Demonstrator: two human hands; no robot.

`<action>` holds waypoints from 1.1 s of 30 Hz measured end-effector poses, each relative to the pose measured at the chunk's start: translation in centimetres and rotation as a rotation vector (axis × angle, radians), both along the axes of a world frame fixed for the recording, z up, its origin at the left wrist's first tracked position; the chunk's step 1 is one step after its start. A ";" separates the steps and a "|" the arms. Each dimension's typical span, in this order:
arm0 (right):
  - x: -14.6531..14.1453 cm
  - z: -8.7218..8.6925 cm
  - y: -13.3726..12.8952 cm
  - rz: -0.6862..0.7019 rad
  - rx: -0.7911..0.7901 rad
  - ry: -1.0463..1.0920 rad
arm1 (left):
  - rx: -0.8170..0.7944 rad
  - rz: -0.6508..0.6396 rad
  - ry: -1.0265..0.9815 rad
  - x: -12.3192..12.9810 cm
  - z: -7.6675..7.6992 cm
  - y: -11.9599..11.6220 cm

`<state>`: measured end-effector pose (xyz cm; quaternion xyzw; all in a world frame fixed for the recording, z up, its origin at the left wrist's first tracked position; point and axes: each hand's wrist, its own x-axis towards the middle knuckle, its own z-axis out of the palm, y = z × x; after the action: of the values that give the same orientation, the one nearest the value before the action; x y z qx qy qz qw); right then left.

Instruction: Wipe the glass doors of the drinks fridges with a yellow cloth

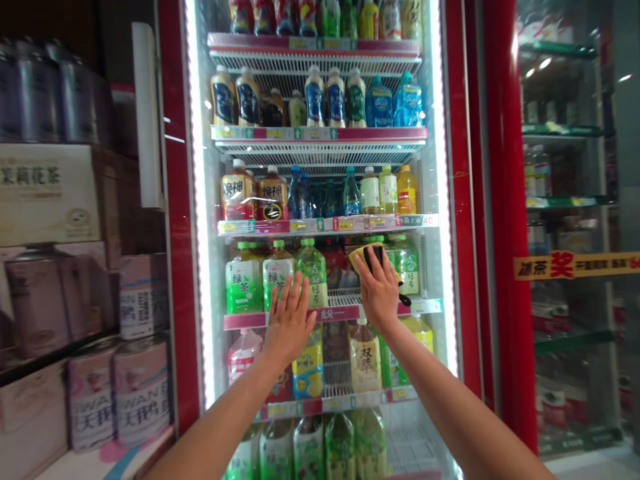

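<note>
My right hand (379,293) is closed round a yellow and black cleaning pad (359,253), with a black loop (405,300) dangling by the wrist. It is held up before the bottle shelf of a red-framed drinks fridge. Further left, my left hand (289,319) is raised with fingers stretched out, palm toward the fridge, and holds nothing. The palm looks laid against a clear glass front, though the pane is hard to make out. Behind the hands stand green tea bottles (243,280) on the shelf with a pink price strip (250,321).
Shelves of drinks rise above and continue below, between bright light strips (199,200). The red door frame (177,267) borders the left. Cans (141,390) and cartons (45,193) are stacked beside it. Another glass-fronted fridge (565,333) stands at right.
</note>
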<state>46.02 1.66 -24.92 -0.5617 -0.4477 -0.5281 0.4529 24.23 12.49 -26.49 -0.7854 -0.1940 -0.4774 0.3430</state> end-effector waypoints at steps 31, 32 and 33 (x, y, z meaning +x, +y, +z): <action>-7.4 0.9 3.9 0.041 -0.151 -0.057 | -0.094 0.022 -0.019 -7.2 -0.7 3.5; -8.5 0.6 4.6 0.044 -0.168 -0.074 | -0.095 0.022 -0.020 -7.4 -0.7 3.6; -9.2 -0.1 4.9 0.047 -0.200 -0.111 | -0.097 0.021 -0.018 -7.5 -0.8 3.8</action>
<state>36.78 6.53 -25.06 -0.5633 -0.5355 -0.5002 0.3816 16.68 16.25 -27.29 -0.7948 -0.2281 -0.4708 0.3075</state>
